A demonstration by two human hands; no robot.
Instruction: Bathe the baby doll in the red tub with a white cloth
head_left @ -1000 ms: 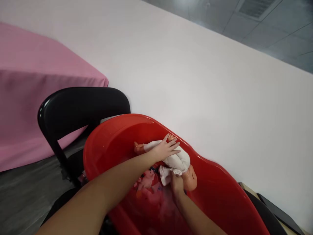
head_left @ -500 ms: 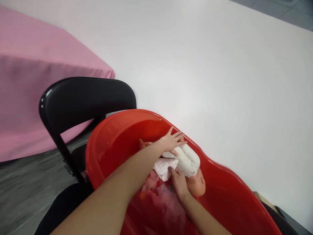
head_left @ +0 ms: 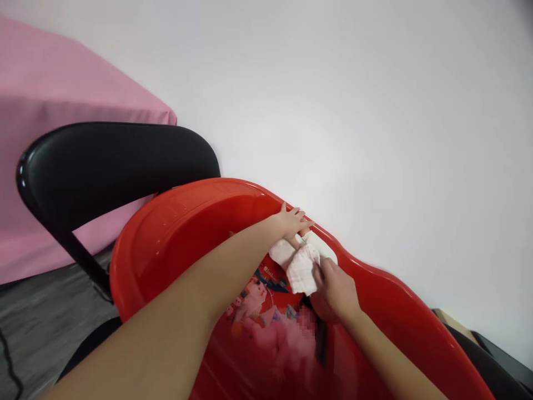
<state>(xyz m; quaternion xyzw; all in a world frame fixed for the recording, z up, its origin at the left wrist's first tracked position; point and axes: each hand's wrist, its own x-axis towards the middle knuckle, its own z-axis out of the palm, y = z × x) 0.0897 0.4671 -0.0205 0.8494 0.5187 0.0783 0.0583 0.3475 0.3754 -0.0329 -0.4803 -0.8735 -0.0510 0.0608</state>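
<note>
A large red plastic tub (head_left: 175,216) fills the lower half of the view. Inside it lies a baby doll in white clothes (head_left: 281,253), mostly hidden behind my hands. My left hand (head_left: 291,222) reaches across with fingers stretched out, resting on the doll near the tub's far rim. My right hand (head_left: 333,286) is closed on a small white cloth (head_left: 303,269) pressed against the doll's body. The doll's head is hidden under my right hand. A colourful printed picture shows on the tub's bottom.
A black chair (head_left: 112,164) stands behind the tub at the left. Further left is a table draped in pink cloth (head_left: 54,100). A white wall (head_left: 353,111) runs close behind the tub. Grey floor (head_left: 33,328) shows at the lower left.
The doll has been shifted toward the tub's far rim. My right hand moved up with the cloth onto the doll's body, and my left hand slid further along it. The view dropped lower.
</note>
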